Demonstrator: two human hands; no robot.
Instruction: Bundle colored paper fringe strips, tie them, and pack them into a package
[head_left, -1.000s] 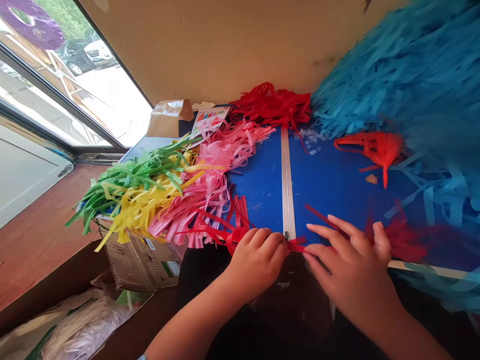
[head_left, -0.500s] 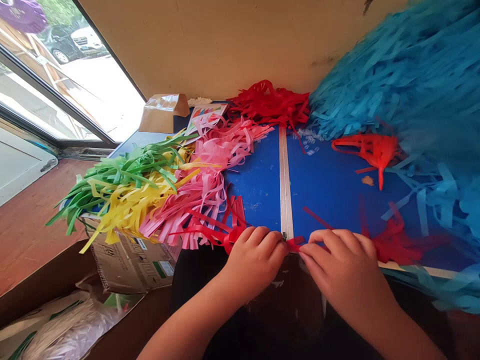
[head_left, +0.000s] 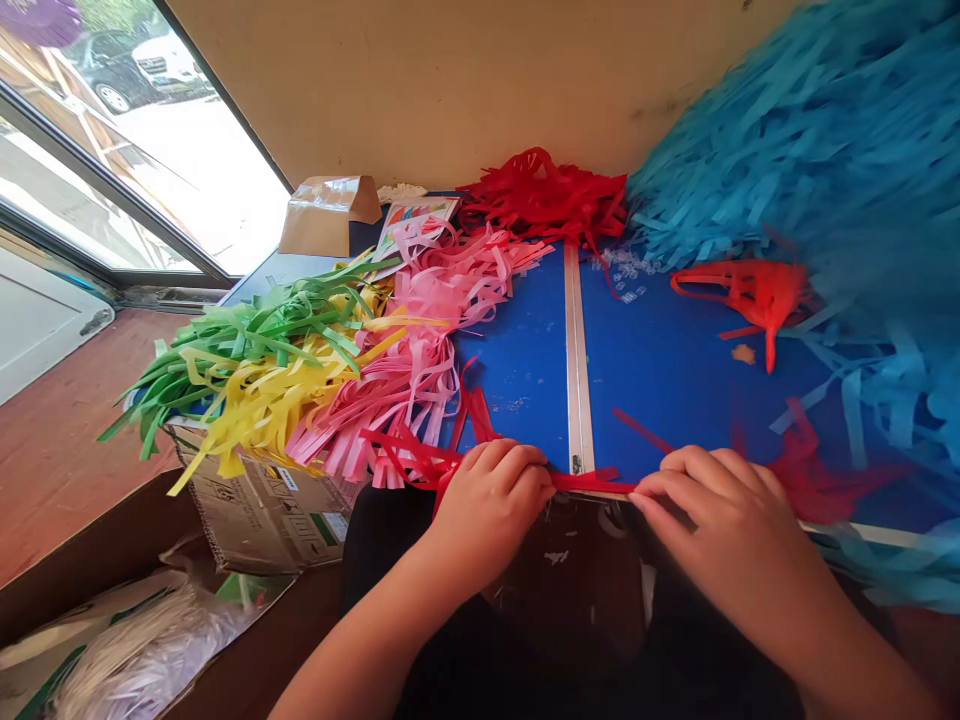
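At the front edge of the blue table (head_left: 517,370), my left hand (head_left: 495,500) is closed around a bunch of red fringed strips (head_left: 412,455). Loose red ends stick out to its left, over the pink fringe. A thin red strip (head_left: 585,482) runs from that fist toward my right hand (head_left: 709,500). Thumb and forefinger of the right hand are pinched at the far end of the strip. Beside and behind the right hand lies another red fringed bunch (head_left: 806,475), partly blurred.
Green (head_left: 262,320), yellow (head_left: 277,395) and pink fringe (head_left: 420,330) lie on the left. Behind are red fringe (head_left: 544,195), clear plastic bits (head_left: 630,265) and a brown paper piece (head_left: 326,215). Blue fringe (head_left: 810,140) fills the right, near an orange-red tassel (head_left: 761,290). A cardboard box (head_left: 270,510) stands below left.
My hands have moved apart, the left slightly leftward and the right to the right. More of the red strip now shows between them. The view has shifted slightly.
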